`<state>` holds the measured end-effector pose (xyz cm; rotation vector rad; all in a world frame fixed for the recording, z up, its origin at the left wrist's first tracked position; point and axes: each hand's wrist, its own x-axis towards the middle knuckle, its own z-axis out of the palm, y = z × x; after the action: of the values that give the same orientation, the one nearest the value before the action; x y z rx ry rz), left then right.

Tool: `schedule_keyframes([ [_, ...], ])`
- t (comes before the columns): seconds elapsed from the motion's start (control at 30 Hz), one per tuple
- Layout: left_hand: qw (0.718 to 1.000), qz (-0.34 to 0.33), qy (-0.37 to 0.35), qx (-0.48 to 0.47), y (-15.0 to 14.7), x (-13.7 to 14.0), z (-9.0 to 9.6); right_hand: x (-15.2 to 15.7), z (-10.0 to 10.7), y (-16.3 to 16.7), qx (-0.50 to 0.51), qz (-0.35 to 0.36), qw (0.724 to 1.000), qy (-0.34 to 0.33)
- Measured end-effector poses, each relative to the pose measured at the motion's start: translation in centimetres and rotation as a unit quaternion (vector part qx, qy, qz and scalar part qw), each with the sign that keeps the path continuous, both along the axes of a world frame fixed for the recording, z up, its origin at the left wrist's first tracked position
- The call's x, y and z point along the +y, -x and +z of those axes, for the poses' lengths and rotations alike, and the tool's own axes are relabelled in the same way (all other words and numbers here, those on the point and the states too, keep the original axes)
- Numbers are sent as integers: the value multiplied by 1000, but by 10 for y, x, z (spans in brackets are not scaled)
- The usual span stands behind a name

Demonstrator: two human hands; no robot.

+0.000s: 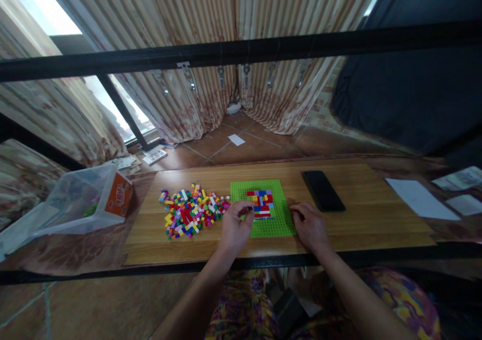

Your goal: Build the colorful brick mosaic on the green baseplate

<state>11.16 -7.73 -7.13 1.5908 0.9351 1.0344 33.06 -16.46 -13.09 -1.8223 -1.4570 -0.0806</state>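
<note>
A green studded baseplate (280, 194) lies on the wooden board, with a block of red, blue, yellow, white and purple toy bricks (262, 203) built on its middle. My left hand (237, 225) is over the plate's left part, thumb and fingertips pinched on a small dark brick (251, 208) at the left side of the built block. At the plate's right edge rests my right hand (309, 225), its fingers curled in. Whether those fingers grip anything is hidden. Left of the plate spreads a pile of loose, many-coloured bricks (194, 209).
A black phone (323, 191) lies right of the plate on the wooden board (371, 214). Off its left end sits a clear plastic bin (81, 194) with an orange label. White paper (419, 198) lies to the right. A dark metal bar (241, 51) crosses before the curtains.
</note>
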Motion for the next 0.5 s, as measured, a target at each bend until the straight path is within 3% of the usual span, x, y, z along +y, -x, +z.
schedule_keyframes([
  [0.5, 977, -20, -170, 127, -8, 13, 9, 0, 1, 0, 4, 1, 1000, 0],
])
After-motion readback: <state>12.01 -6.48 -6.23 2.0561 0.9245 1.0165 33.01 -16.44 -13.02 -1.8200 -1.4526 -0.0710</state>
